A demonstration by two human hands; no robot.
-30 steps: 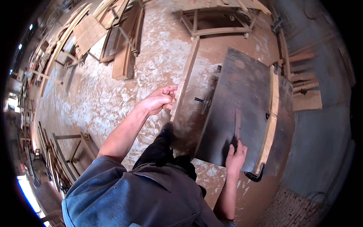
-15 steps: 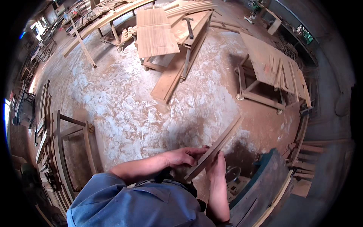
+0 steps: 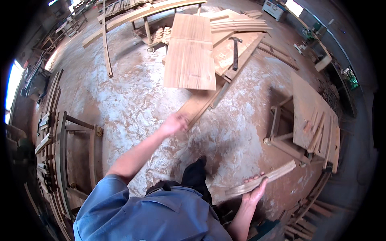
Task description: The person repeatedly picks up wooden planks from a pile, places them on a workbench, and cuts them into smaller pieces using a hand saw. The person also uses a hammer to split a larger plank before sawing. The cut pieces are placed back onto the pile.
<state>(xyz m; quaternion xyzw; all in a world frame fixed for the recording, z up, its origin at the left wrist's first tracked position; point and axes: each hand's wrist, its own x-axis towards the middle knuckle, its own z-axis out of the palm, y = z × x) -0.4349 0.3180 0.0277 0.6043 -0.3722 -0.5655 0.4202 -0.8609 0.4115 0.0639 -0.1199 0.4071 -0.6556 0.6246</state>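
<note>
My right hand grips a long narrow wooden strip at hip height, the strip running up and to the right above the sawdust-covered floor. My left hand is stretched out forward at the end of a bare forearm, fingers loosely curled, holding nothing. It hovers in line with a plank lying on the floor. Ahead lies a wide pale wooden panel on a stack of boards. A dark shoe shows below me.
A hammer lies on boards beside the panel. A wooden bench with strips on top stands at right. Wooden frames and stacked slats line the left. A long beam on a trolley crosses the far end.
The view swung from a dark machine table to the open floor. My left hand let go of the strip and reached forward; my right hand kept the strip and lowered it to my side.
</note>
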